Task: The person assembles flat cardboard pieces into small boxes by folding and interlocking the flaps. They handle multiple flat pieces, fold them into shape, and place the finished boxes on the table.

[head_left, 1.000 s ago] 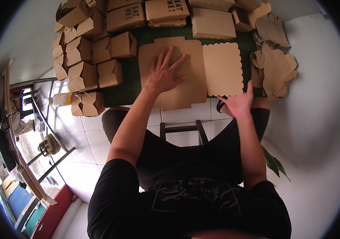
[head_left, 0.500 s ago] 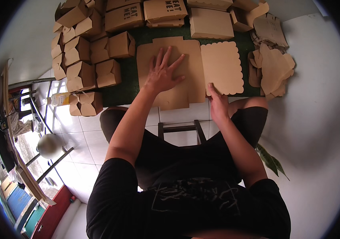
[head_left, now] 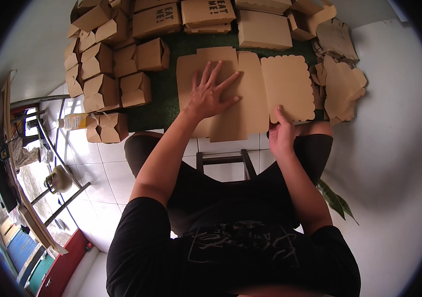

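Note:
A flat, brown cardboard box blank (head_left: pixel 250 94) lies on the green table top, its near edge reaching past the table's front. My left hand (head_left: pixel 210 94) presses flat on its left part with the fingers spread. At the right, the blank's scallop-edged panel (head_left: pixel 290 86) is creased along a fold. My right hand (head_left: pixel 282 129) grips the near edge of that panel, thumb on top and the other fingers mostly hidden beneath.
Folded small brown boxes (head_left: pixel 97 62) are stacked at the left, near a bottle (head_left: pixel 74 122) with a yellow label. Larger boxes (head_left: pixel 264 30) stand along the back. Flattened cardboard pieces (head_left: pixel 344 89) are piled at the right. A stool (head_left: pixel 225 159) shows beneath the table edge.
The box blank has shifted to the right and slightly toward me, along with both hands. Its scalloped panel now sits closer to the cardboard pile at the right.

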A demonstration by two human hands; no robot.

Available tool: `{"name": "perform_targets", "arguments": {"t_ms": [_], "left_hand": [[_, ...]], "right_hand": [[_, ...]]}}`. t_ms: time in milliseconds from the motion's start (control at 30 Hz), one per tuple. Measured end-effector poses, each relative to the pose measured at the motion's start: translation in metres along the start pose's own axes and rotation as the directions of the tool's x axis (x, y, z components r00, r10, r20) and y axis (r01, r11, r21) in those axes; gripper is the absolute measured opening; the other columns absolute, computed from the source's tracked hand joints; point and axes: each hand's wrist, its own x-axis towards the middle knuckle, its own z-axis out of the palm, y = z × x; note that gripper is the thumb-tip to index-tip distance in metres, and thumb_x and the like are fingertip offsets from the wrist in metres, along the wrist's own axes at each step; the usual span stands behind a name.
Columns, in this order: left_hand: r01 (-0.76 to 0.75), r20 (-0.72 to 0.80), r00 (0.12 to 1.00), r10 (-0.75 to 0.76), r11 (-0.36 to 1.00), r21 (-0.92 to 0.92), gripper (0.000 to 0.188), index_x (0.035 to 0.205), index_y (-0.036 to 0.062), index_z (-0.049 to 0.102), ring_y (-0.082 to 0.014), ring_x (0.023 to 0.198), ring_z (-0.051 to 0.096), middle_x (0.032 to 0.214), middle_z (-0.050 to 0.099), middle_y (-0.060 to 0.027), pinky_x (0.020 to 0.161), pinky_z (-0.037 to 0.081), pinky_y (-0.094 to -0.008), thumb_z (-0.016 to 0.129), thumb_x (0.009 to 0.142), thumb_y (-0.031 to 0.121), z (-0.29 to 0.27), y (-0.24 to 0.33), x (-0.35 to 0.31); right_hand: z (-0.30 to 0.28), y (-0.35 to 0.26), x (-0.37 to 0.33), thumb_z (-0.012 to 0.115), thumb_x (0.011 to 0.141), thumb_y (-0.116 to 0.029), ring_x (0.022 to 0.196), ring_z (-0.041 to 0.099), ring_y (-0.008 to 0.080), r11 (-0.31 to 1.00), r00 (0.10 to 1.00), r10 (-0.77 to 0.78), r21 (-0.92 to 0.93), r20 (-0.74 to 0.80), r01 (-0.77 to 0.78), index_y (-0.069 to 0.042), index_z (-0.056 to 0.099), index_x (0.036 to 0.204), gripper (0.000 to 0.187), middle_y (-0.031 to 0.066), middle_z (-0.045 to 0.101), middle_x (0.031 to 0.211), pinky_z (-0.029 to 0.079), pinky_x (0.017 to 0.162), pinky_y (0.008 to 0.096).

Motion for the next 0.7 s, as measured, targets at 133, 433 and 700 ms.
{"name": "perform_targets", "arguments": {"t_ms": [133,433,700], "left_hand": [[0.044,0.004,0.999,-0.044,0.999,0.029,0.08,0.177,0.0462,0.046,-0.0518,0.174,0.021,0.19,0.024,-0.0196,0.134,0.021,-0.0776,0.069,0.104,0.071,-0.011,-0.001,0.002],[0.004,0.08,0.997,-0.003,1.0,-0.014,0.076,0.177,0.0479,0.044,-0.0472,0.176,0.019,0.192,0.019,-0.0168,0.136,0.017,-0.0769,0.067,0.107,0.066,0.001,0.004,-0.003],[-0.035,-0.043,0.998,0.036,0.999,0.025,0.069,0.175,0.047,0.049,-0.0493,0.175,0.02,0.191,0.023,-0.0165,0.132,0.018,-0.0832,0.06,0.11,0.069,0.028,0.018,-0.003]], "right_hand": [[-0.007,0.005,0.01,0.078,0.11,-0.013,0.132,0.07,0.0207,0.974,0.966,0.062,0.196,0.25,-0.113,-0.006,0.065,0.149,0.042,0.0054,0.072,0.142,0.057,0.115,0.0396],[-0.027,0.012,0.022,0.077,0.11,-0.011,0.129,0.072,0.0211,0.986,0.994,0.095,0.137,0.047,-0.101,-0.006,0.068,0.142,0.034,0.0056,0.074,0.135,0.058,0.113,0.0381],[-0.019,0.007,0.022,0.073,0.114,-0.018,0.13,0.071,0.0207,0.984,0.983,0.174,0.019,0.065,-0.176,-0.003,0.068,0.147,0.037,0.0066,0.074,0.139,0.056,0.115,0.0393]]}}
